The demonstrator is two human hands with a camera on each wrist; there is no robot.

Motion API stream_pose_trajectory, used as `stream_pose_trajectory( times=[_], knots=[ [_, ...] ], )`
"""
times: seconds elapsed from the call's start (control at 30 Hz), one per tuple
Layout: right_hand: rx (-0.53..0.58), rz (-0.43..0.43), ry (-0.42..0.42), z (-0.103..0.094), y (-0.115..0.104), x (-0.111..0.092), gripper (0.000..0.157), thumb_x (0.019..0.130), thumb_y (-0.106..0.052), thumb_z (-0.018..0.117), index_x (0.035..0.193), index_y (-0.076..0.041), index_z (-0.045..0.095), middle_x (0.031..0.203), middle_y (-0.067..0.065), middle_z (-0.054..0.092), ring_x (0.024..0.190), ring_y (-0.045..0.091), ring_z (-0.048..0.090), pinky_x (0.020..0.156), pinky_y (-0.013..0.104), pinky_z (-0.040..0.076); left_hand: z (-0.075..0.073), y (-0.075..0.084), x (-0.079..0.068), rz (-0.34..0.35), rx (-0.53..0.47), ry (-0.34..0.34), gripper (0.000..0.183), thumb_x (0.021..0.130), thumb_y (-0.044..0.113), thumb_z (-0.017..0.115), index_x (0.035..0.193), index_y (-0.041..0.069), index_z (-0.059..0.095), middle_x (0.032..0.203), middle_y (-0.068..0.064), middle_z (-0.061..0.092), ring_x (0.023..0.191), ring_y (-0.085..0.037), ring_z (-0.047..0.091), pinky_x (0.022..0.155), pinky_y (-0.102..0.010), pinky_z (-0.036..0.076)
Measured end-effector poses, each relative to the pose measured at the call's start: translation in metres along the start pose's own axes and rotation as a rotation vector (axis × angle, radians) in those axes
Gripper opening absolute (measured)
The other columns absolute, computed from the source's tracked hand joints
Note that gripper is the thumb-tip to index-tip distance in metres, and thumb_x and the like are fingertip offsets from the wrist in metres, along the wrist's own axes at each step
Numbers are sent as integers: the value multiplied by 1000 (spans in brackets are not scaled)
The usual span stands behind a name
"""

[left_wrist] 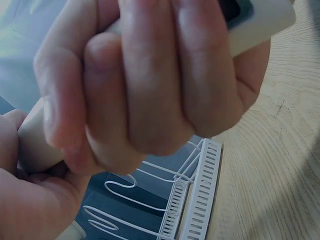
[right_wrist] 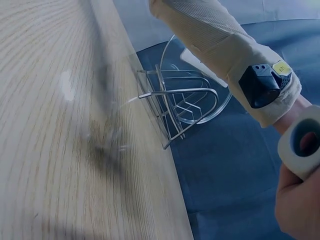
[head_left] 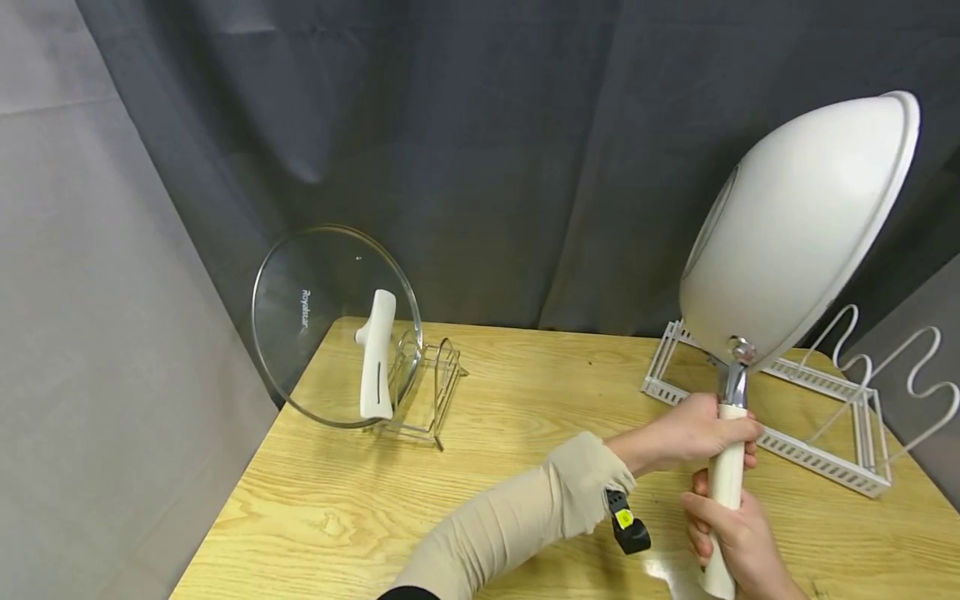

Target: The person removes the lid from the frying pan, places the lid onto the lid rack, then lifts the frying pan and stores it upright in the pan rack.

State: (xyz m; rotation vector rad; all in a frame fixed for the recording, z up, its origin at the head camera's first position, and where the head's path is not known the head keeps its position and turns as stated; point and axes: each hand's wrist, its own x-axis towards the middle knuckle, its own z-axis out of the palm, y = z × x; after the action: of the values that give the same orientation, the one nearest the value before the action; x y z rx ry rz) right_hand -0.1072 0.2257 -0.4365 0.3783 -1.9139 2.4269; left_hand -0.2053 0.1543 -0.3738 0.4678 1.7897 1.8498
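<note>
Both hands hold the long cream handle (head_left: 725,479) of a white wok (head_left: 795,225), lifted and tipped on its side with its rounded outside toward the left. Just under the metal neck, my left hand (head_left: 686,429) wraps around the handle. Lower down, near the handle's end, my right hand (head_left: 738,533) grips it. The left wrist view shows the right hand's curled fingers (left_wrist: 150,85) close up. A white rack (head_left: 825,467) stands behind and below the wok, partly hidden by it; whether they touch I cannot tell. The right wrist view shows the hollow handle end (right_wrist: 305,145).
A clear glass lid (head_left: 315,367) with a white grip stands upright in a small metal wire rack (head_left: 442,400) at the table's left. The white rack carries wavy wire dividers (head_left: 911,367). A dark curtain (head_left: 480,167) hangs behind the wooden table (head_left: 315,517).
</note>
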Motion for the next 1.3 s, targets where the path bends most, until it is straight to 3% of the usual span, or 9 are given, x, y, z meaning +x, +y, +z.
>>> stream_pose_trajectory(
  times=[0.13, 0.37, 0.67, 0.9, 1.0, 1.13, 1.3],
  knots=[
    [32, 14, -10, -4, -1, -2, 29, 91, 17, 36, 88, -11, 45, 56, -2, 39, 37, 11, 36, 33, 41, 15, 4, -2, 4, -14, -1, -9, 11, 90, 6, 59, 80, 5, 57, 60, -5, 59, 51, -12, 57, 53, -23, 51],
    [51, 37, -21, -11, -1, -4, 27, 93, 13, 37, 89, -12, 45, 57, -2, 39, 41, 3, 45, 33, 39, 15, 7, -4, 9, -29, 23, -23, 13, 91, 7, 59, 79, 5, 56, 61, -5, 61, 52, -12, 59, 56, -23, 52],
    [157, -1, -154, -20, 2, -2, 31, 95, 13, 27, 93, -12, 45, 61, 9, 24, 41, 17, 27, 35, 37, 11, 9, -11, 17, -46, 13, -20, 12, 90, 9, 60, 79, 5, 57, 62, -6, 62, 53, -13, 60, 59, -22, 52],
    [203, 69, -224, -27, 2, -2, 31, 97, 9, 24, 92, -13, 45, 63, 10, 21, 44, 13, 31, 38, 36, 12, 14, -22, 22, -66, -1, 12, 16, 90, 11, 61, 77, 2, 59, 61, -5, 61, 52, -12, 58, 58, -21, 51],
    [197, 126, -207, -30, 2, -2, 30, 98, 6, 25, 92, -14, 46, 61, 6, 25, 45, 6, 38, 36, 29, 17, 16, -27, 25, -68, -19, 27, 15, 89, 10, 61, 77, 1, 60, 61, -4, 60, 52, -11, 59, 56, -21, 51],
    [199, 191, -185, -33, 2, -3, 28, 100, 3, 27, 92, -16, 46, 62, -1, 31, 50, 0, 48, 41, 15, 35, 17, -33, 29, -79, -27, 32, 16, 89, 11, 61, 75, 2, 59, 61, -4, 60, 51, -11, 58, 55, -21, 50],
    [218, 225, -188, -38, 5, -4, 29, 100, 1, 26, 92, -16, 47, 64, -3, 32, 52, 0, 49, 46, 13, 40, 18, -43, 33, -108, -50, 31, 18, 88, 13, 61, 76, 1, 58, 62, -4, 59, 52, -10, 57, 56, -20, 50]
  ],
)
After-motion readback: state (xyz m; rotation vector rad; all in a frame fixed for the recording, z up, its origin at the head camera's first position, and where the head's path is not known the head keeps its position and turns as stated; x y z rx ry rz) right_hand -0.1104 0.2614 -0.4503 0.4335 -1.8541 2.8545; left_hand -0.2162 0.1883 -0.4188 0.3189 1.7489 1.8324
